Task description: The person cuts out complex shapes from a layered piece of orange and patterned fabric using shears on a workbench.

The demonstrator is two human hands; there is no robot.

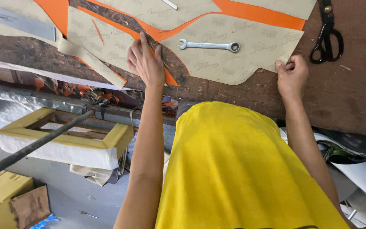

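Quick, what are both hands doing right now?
Left hand: open, flat on the tan pattern sheet.
Right hand: closed, pinching that sheet's edge.

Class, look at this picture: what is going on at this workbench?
A person in a yellow shirt leans over a dark wooden bench. The left hand presses flat on beige patterned paper templates laid over orange sheet material; the right hand pinches the template's edge. A silver spanner weighs it down; black scissors lie nearby.
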